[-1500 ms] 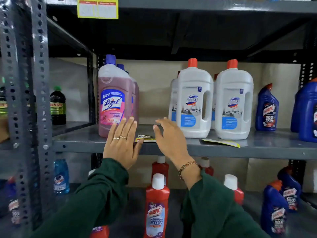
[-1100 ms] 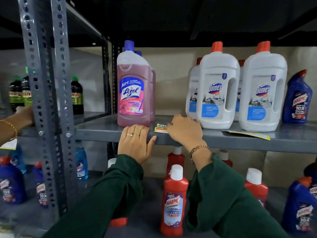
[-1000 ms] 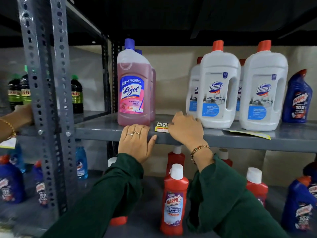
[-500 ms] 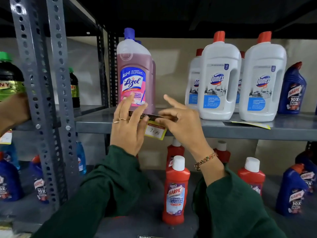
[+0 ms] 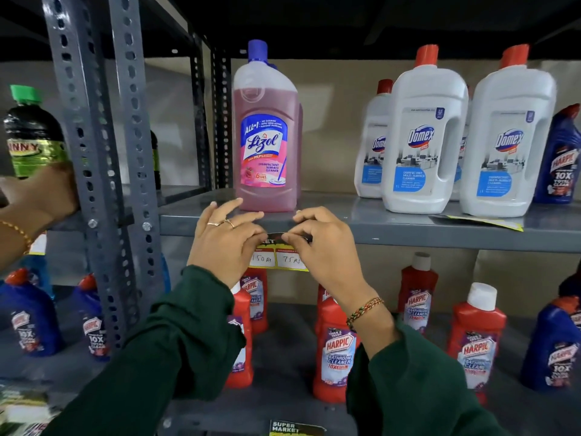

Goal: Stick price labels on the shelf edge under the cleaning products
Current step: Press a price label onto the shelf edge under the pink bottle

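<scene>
Price label (image 5: pixel 278 258) now hangs flat against the front of the shelf edge (image 5: pixel 408 239), directly below the Lizol bottle (image 5: pixel 265 143); 0.5 s ago it was tilted and held just off the edge, and 1 s ago it lay on top of the shelf beside the bottle. Handwritten figures readable: 150 Rs, 75 Rs. Left hand (image 5: pixel 224 243) pinches the label's upper left corner, fingers curled, index raised toward the bottle base. Right hand (image 5: pixel 320 243) pinches the upper right corner, fingertips bent onto the dark top strip. Both hands closed on the label, neither spread flat. Judgement: placement below the Lizol bottle is made; the strip is being pressed home, and a rub along the top should fix it. Lower half of the label hangs below the shelf edge, unsupported. A 2nd yellow label (image 5: pixel 478 221) lies on top of the shelf, right of the Lizol bottle, in front of the Domex bottles (image 5: pixel 465 136), not yet stuck. Another person's hand (image 5: pixel 37 193) shows far left of the Lizol bottle, at a green-capped bottle (image 5: pixel 33 136).
</scene>
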Demonstrator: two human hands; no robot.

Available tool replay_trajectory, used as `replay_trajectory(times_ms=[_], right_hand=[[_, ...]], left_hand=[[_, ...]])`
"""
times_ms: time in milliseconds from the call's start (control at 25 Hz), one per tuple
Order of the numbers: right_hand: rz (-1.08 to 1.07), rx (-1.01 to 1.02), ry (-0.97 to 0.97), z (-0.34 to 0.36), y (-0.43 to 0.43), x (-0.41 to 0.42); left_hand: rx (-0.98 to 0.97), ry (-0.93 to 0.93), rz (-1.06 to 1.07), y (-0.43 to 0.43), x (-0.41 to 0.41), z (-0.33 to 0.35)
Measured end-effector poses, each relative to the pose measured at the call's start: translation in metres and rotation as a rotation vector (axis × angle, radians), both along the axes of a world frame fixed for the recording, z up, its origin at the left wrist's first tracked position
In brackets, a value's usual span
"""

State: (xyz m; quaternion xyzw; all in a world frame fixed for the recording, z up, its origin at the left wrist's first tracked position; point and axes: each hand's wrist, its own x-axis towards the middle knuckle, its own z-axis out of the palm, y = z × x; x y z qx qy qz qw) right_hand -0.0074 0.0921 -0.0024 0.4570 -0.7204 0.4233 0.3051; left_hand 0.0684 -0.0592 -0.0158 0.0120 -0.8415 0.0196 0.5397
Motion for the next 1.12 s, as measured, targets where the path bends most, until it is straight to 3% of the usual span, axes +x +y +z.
replay_trajectory(times_ms=[480, 720, 880, 1120], right_hand=[[-0.223, 0.057, 0.007, 0.002, -0.011, 0.015], [-0.231, 0.027, -0.070, 0.016, -0.009, 0.014], [-0.260, 0.043, -0.070, 0.017, -0.012, 0.011], [-0.221, 0.073, -0.096, 0.017, -0.012, 0.008]], left_hand=[[0.038, -0.057, 0.032, 0.007, 0.002, 0.008], [0.203, -0.039, 0.045, 0.010, 0.002, 0.018], [0.215, -0.036, 0.091, 0.013, -0.003, 0.022], [0.336, -0.044, -0.067, 0.007, -0.008, 0.022]])
